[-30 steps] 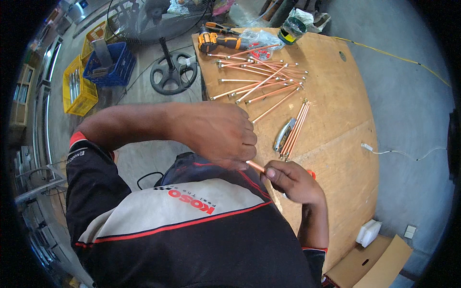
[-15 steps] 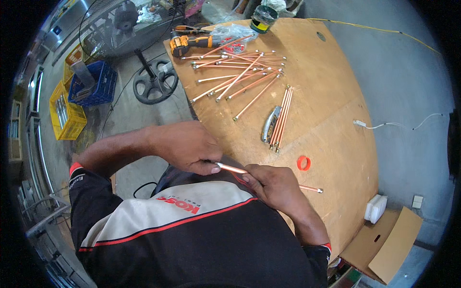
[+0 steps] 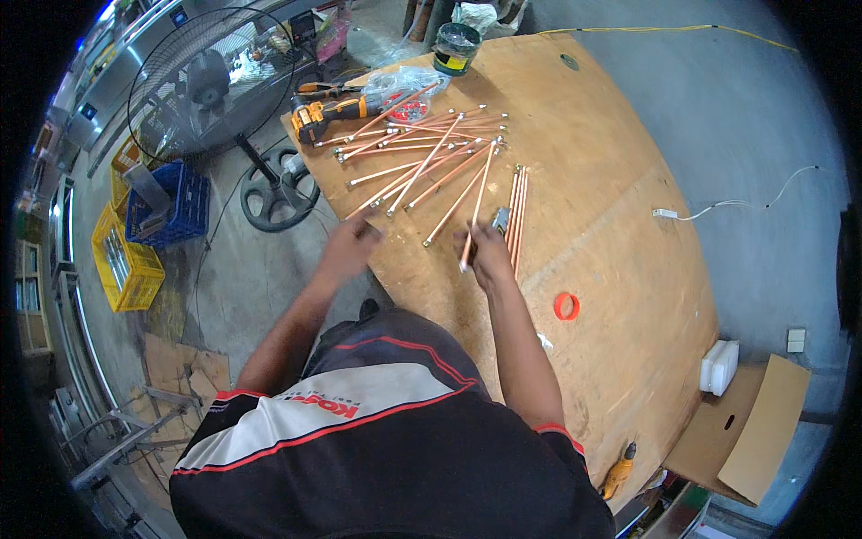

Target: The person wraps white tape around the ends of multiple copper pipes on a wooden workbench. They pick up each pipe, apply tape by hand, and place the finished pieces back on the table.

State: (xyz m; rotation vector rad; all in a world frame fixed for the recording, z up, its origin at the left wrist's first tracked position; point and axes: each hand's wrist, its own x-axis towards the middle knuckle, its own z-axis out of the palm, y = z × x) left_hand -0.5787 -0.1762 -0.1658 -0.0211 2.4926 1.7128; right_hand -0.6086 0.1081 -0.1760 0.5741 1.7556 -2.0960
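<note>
My right hand [image 3: 490, 256] is closed round a slim copper tube [image 3: 481, 193] with metal end fittings, tilted over the wooden table. Beside that hand lies a neat row of copper tubes [image 3: 518, 211]. A utility knife [image 3: 501, 218] shows only in part between the hand and the row. My left hand [image 3: 348, 250] is off the table's left edge, just below the nearest ends of a loose pile of copper tubes [image 3: 422, 166]. Motion blurs its fingers, so their grip is unclear.
Beyond the pile are an orange-and-black power tool [image 3: 337, 115], a plastic bag [image 3: 400, 85] and a dark tub [image 3: 456, 49]. An orange ring [image 3: 567, 306] lies at right; an orange-handled tool [image 3: 620, 472] is nearer me. A fan [image 3: 211, 81] and crates [image 3: 171, 207] stand left.
The tube that both hands held near my body is no longer there. My right hand has moved forward to the row and grips a tube; my left hand has let go and moved forward.
</note>
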